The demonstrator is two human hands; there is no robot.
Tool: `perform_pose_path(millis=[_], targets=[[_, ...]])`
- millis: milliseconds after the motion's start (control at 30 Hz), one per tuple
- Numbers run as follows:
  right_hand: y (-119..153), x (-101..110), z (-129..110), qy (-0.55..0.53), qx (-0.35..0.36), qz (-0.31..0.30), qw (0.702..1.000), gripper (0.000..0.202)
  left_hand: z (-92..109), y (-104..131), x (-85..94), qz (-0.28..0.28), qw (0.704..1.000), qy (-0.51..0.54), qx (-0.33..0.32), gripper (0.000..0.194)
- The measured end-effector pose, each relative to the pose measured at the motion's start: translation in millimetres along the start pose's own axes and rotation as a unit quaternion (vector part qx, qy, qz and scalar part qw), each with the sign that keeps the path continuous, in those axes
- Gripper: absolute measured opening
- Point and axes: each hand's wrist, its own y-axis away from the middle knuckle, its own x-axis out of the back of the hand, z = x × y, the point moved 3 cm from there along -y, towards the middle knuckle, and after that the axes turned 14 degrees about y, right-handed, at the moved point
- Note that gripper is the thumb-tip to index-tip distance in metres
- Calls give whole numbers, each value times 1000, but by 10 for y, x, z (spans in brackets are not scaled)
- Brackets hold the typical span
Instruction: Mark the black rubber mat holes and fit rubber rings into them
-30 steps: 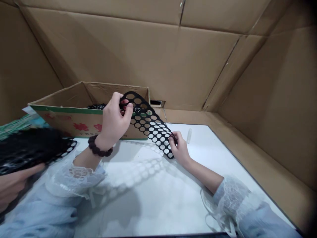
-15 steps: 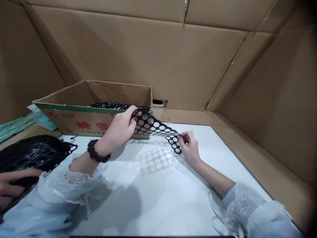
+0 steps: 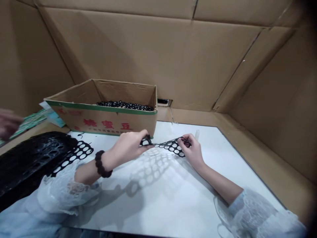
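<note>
Black holed mesh (image 3: 176,149) hangs stretched between my two hands, just above the surface, a flat strip of round openings with thin dark rims. It narrows to a twisted, almost edge-on line beside my left hand (image 3: 130,144) and spreads wider near my right hand (image 3: 192,150). I have each end pinched between thumb and fingers, so both hands are closed on it. Its dotted shadow falls on the white surface (image 3: 173,205), which is smooth and has a dark edge on the right. A small translucent piece (image 3: 197,134) stands out just beyond my right hand.

Behind my left hand sits an open cardboard box (image 3: 146,121) with a green band and red printed characters, and black holed pieces (image 3: 123,105) lie inside. To my left spreads a shiny dark heap (image 3: 27,162), its holed edge reaching onto the surface. Past it are a pale blue packet (image 3: 55,117) and green-and-white strands (image 3: 32,119); another person's hand (image 3: 8,124) is blurred at the far left. Brown cardboard walls (image 3: 138,49) close in the space, with a cutout (image 3: 163,101) low behind the box's right corner.
</note>
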Motion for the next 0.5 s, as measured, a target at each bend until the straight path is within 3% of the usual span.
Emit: perform_pose_path(millis=[67,200,267,367,500], targets=[[17,-13,-11,-6,6,-12,1000,19,29,43,-43,-25,999,15,-13,18],[26,-39,39,-47,2,-1,999,19,53,108,35,13,982,188,2,20],[37,-69,69,-81,-8,-10,997,21,30,146,86,7,945,320,63,24],[86,-136,73,-112,-21,-77,991,23,-9,241,150,12,864,476,163,27],[169,-173,38,-80,-20,-142,986,21,-94,448,269,93,794,557,225,30]])
